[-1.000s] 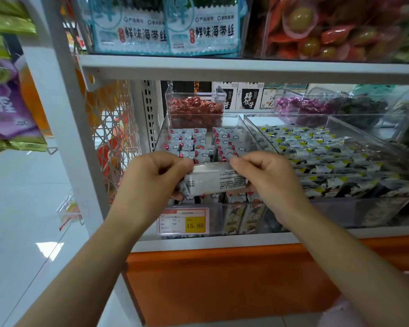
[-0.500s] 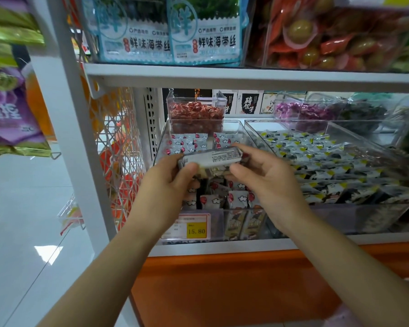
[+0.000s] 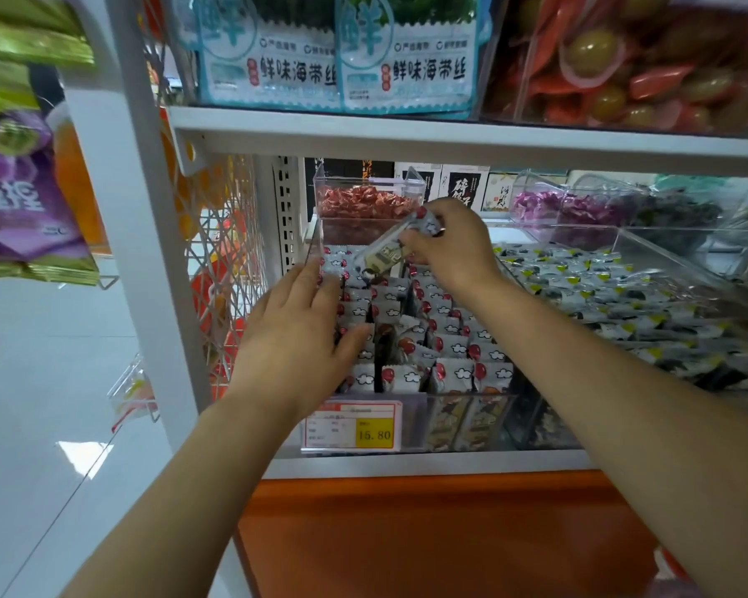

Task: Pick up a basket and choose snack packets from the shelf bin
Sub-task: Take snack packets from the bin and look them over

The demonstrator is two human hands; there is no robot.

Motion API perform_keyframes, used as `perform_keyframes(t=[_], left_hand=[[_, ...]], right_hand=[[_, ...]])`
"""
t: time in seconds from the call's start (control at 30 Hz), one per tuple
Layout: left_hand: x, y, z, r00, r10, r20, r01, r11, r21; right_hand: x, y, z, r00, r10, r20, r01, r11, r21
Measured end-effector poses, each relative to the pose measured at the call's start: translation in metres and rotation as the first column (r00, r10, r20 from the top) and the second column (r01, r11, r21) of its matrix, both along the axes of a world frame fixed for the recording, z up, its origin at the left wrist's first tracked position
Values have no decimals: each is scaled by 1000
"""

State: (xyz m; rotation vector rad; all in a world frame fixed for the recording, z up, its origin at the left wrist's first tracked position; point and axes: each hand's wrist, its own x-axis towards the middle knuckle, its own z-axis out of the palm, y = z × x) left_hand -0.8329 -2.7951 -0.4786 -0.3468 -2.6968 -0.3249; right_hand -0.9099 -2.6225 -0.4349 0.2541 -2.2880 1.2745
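- While my right hand (image 3: pixel 450 248) pinches one snack packet (image 3: pixel 383 252) between thumb and curled fingers, tilted, above the back of the clear bin (image 3: pixel 314 235), my left hand (image 3: pixel 299 334) lies palm down over the binned packets (image 3: pixel 450 369) at the bin's left side, fingers straight and slightly spread.
- Cannot tell whether my left fingertips touch them. Print on the held packet is blurred.
- Bin sits on a white shelf (image 3: pixel 407 461), with a price tag (image 3: pixel 353 427) on its front and pale floor (image 3: pixel 40 381) at left.

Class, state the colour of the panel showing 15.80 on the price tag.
Yellow, on the price tag, clearest in the head view.
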Motion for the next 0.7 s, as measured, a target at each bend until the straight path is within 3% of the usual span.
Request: perform_keyframes(t=[0.17,0.33,0.47,0.53,0.6,0.7], left_hand=[[-1,1,-2,1000,-25,2,25,996,86],[-2,0,-2,999,-41,24,38,993,115],[-2,0,-3,998,-56,38,51,989,140],[-2,0,-2,997,-61,44,54,988,142],[-2,0,-2,996,-68,52,59,986,157],[-2,0,-1,996,-73,53,64,985,162]], right_hand=[[-27,-20,-4,996,93,8,-87,895,438],[-36,-30,-13,984,114,133,-170,803,571],[-37,-32,-16,943,127,308,-313,651,691],[-40,-30,-14,938,149,312,-328,672,664],[-43,-29,-10,937,172,305,-323,761,563],[-53,-29,-8,970,125,209,-214,848,486]])
